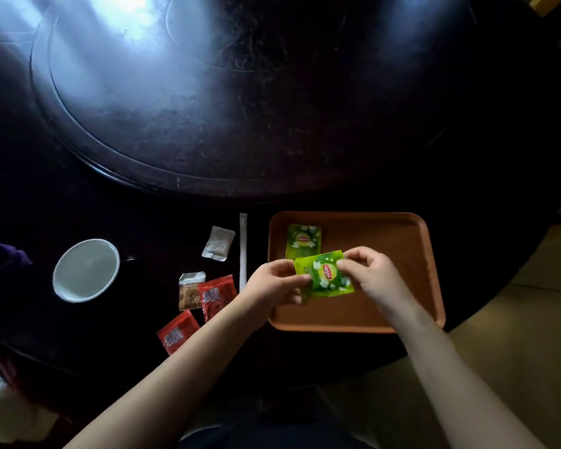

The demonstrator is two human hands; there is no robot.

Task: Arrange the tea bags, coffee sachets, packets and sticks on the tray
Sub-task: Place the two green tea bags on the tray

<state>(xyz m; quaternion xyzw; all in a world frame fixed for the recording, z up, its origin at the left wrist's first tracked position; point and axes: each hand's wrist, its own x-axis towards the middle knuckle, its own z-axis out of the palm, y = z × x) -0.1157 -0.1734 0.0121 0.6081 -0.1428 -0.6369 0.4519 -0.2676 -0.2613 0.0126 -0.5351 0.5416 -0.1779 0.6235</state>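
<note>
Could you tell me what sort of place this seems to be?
Probably a dining room or restaurant: a large round dark table with a raised turntable at its centre, a white cup, and a brown serving tray with tea bags.

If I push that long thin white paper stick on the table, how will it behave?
The long thin white paper stick looks light, so it would probably slide or pivot on the dark table. Lying flat, it seems unlikely to roll, though it may bend when lifted.

Dark round bench [305, 196], raised inner disc. Directly on it: brown tray [402, 228]; long white stick [243, 247] just left of the tray; white sachet [217, 244]; tan packet [190, 291]; two red packets [215, 296] [177, 331]; white cup [86, 270].
</note>
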